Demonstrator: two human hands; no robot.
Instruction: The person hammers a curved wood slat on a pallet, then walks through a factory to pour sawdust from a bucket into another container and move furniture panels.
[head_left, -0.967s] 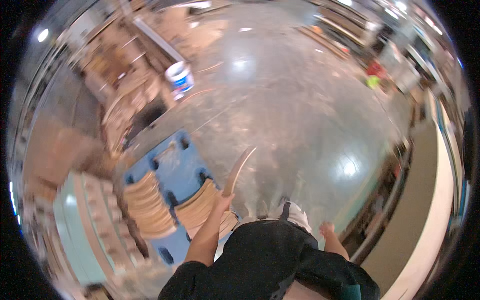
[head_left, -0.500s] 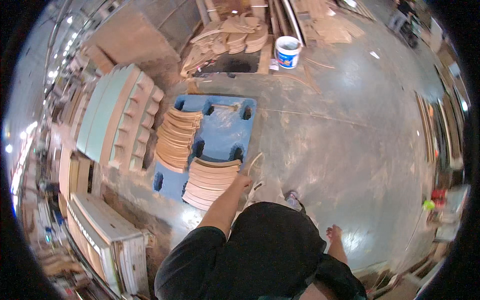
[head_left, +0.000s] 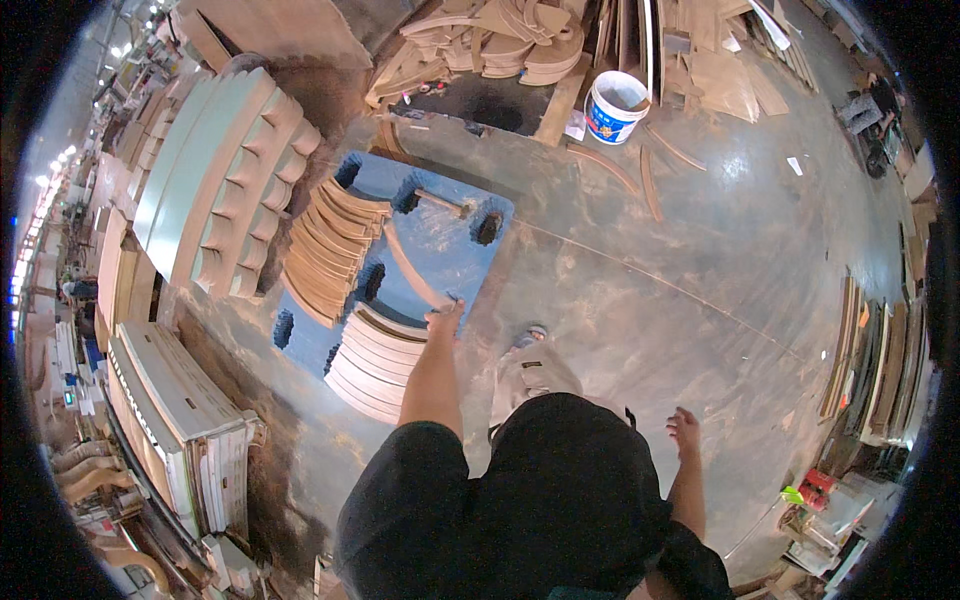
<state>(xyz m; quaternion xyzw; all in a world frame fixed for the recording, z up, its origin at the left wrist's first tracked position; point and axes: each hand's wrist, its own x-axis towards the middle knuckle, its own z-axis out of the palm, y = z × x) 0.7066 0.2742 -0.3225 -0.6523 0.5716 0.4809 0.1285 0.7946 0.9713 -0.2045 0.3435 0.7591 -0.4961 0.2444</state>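
My left hand (head_left: 445,316) grips one end of a thin curved wooden piece (head_left: 408,266). The piece slants up and away over the blue pallet (head_left: 455,255), above the front stack, its far end close to the back stack. That front stack of pale curved wooden pieces (head_left: 372,365) lies just below and left of the hand. Behind it on the pallet rests a fanned stack of browner curved pieces (head_left: 325,255). Out to my right side hangs my right hand (head_left: 684,428), fingers loosely apart, holding nothing.
Large green-sided stacked panels (head_left: 205,190) stand left of the pallet, with white panels (head_left: 190,420) nearer. A white and blue bucket (head_left: 615,108) stands beyond, near loose curved strips (head_left: 650,185) on the floor. Wood boards (head_left: 890,350) line the right. Another person (head_left: 870,115) is far right.
My left hand has swung the curved piece forward and left, over the pallet. I have moved closer, and my view has turned. My right hand has swung forward, still holding nothing.
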